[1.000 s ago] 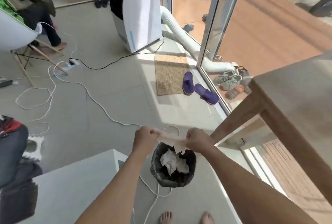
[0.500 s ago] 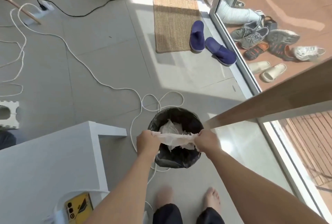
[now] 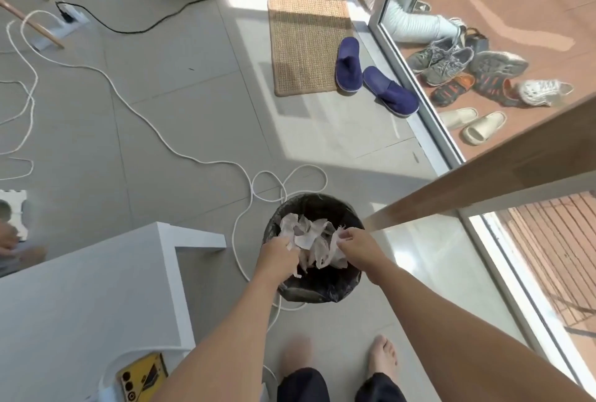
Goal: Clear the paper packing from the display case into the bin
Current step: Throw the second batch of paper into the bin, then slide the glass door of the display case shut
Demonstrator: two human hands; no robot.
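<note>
A round bin lined with a black bag (image 3: 314, 288) stands on the grey floor just ahead of my bare feet. Crumpled white packing paper (image 3: 309, 237) fills its mouth. My left hand (image 3: 277, 255) is at the bin's left rim, fingers pinched on one end of a paper sheet. My right hand (image 3: 354, 245) is at the right rim, pinching the other end. The sheet sags between them onto the paper in the bin. The display case is not in view.
A white table (image 3: 96, 305) with a yellow phone (image 3: 143, 376) is at my left. A wooden table's edge (image 3: 483, 182) juts over the bin from the right. White cable (image 3: 258, 188) loops around the bin. Doormat, blue slippers (image 3: 348, 63) and glass door (image 3: 429, 117) lie beyond.
My head has tilted down toward the bin. Both hands have dropped to the bin's mouth, and the sheet once stretched between them now hangs slack inside.
</note>
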